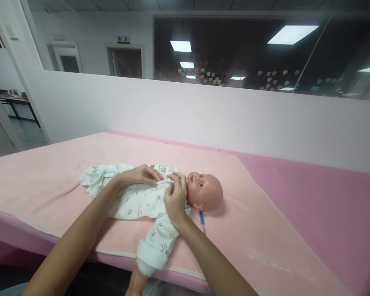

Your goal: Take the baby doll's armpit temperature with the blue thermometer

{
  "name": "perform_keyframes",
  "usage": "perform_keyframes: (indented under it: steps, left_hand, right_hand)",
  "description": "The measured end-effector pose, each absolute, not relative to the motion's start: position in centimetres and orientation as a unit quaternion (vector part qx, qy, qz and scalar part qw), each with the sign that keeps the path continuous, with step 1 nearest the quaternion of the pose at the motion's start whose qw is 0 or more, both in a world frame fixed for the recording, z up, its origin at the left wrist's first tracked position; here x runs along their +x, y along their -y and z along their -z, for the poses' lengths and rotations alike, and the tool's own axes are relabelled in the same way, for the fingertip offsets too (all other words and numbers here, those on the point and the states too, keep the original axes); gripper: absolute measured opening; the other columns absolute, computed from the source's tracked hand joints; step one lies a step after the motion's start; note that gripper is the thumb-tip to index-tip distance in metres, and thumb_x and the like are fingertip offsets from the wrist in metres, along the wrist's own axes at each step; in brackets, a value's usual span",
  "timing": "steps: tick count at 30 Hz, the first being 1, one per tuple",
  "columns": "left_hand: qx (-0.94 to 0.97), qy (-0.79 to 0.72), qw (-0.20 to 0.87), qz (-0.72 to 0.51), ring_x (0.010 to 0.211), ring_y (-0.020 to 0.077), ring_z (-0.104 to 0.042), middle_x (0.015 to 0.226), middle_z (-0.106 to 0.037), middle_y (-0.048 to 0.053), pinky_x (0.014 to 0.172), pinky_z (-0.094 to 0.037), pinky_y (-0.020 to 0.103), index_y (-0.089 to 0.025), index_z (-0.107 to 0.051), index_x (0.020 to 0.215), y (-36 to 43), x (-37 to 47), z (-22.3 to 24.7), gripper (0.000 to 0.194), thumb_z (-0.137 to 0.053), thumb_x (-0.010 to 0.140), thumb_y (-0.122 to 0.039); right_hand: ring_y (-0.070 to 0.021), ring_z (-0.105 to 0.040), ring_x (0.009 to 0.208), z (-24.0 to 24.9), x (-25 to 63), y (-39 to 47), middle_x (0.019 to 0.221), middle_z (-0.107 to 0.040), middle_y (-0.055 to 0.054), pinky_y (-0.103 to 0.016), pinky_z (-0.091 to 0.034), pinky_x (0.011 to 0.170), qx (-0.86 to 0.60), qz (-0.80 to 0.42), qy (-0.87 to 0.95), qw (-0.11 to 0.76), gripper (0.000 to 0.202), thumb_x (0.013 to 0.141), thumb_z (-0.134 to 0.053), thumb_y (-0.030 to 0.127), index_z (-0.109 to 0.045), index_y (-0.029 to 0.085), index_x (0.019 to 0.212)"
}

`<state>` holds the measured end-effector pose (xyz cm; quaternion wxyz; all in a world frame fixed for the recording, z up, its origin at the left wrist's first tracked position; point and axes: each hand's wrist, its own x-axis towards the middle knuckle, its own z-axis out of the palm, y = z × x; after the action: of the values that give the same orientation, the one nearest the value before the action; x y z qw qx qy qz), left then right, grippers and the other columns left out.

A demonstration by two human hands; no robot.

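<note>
A baby doll (208, 192) lies on its back in the head view, its bald head to the right and mouth slightly open. It wears a white printed baby romper (135, 205), bunched up at the leg end. One sleeve, its cuff folded back, stretches toward me past the table's front edge, and the doll's hand pokes out. Over the chest, my left hand (142, 176) is closed, fingertips and thumb on the romper's front. My right hand (176, 199) pinches the cloth near the collar with curled fingers. The exact fingertip grip is partly hidden.
A pink padded mat (249, 230) covers the table under the doll. Close to the doll's head lies a blue pen-like item (202, 218), partly behind my right forearm. A white partition (203, 115) with dark glass above stands along the far side.
</note>
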<state>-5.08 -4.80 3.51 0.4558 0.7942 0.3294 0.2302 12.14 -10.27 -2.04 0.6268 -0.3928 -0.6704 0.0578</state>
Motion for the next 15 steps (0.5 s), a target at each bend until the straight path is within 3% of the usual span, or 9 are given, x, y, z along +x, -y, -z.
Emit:
perform_keyframes:
  steps: [8,15]
  left_hand:
    - [0.805,-0.333,0.411,-0.267,0.096,0.0222,-0.056,0.099,-0.066,0.007,0.092,-0.037,0.035,-0.019,-0.071,0.074,5.09,-5.33,-2.38,0.017,-0.072,0.06,-0.03]
    - [0.789,-0.336,0.448,-0.254,0.071,0.0144,-0.055,0.073,-0.063,0.002,0.069,-0.043,0.026,-0.015,-0.067,0.078,5.34,-5.53,-2.41,0.024,-0.064,0.069,-0.037]
  right_hand:
    - [-0.0185,-0.049,0.101,2.08,12.1,10.28,0.104,-0.05,-0.009,-0.032,-0.041,0.086,-0.382,-0.064,0.683,0.619,0.041,0.069,-0.031,-0.003,-0.055,0.018,0.095]
    - [-0.0192,-0.053,0.09,2.23,12.05,10.22,0.091,-0.059,-0.006,-0.032,-0.042,0.08,-0.392,-0.056,0.716,0.575,0.031,0.073,-0.035,0.003,-0.054,0.018,0.092]
